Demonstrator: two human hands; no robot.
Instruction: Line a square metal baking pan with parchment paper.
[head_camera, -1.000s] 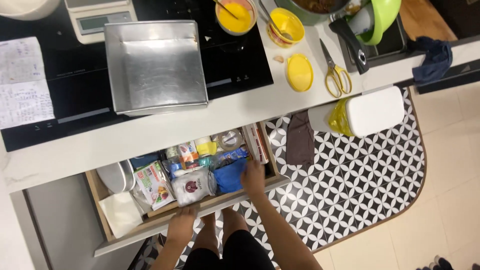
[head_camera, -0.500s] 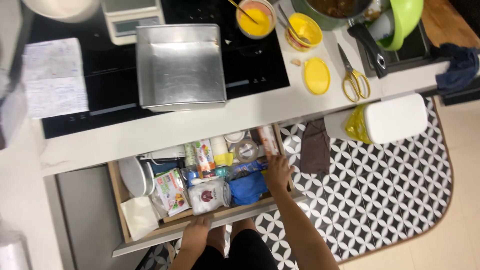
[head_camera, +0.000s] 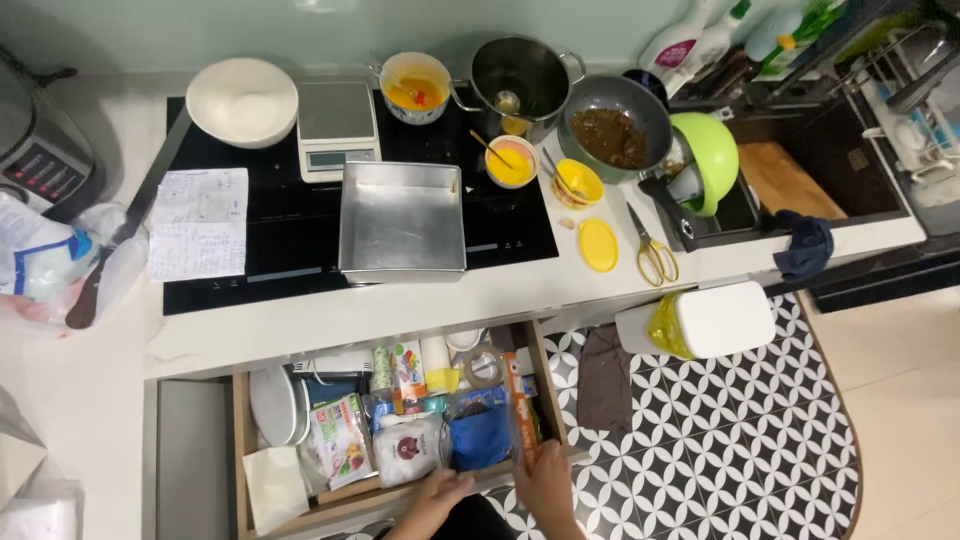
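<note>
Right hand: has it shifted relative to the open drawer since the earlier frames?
Yes. The right hand pulled back from over the blue bag toward the drawer front edge.

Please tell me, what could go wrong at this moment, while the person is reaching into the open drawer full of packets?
1. The drawer is crammed. The right hand grips a long orange box wedged at the right side; pulling it may drag the blue bag or neighbouring packets out.
2. The left hand rests on the drawer's front edge, so it could be pinched if the drawer slides shut.
3. The scissors lie near the counter edge above and might get knocked off.
</note>
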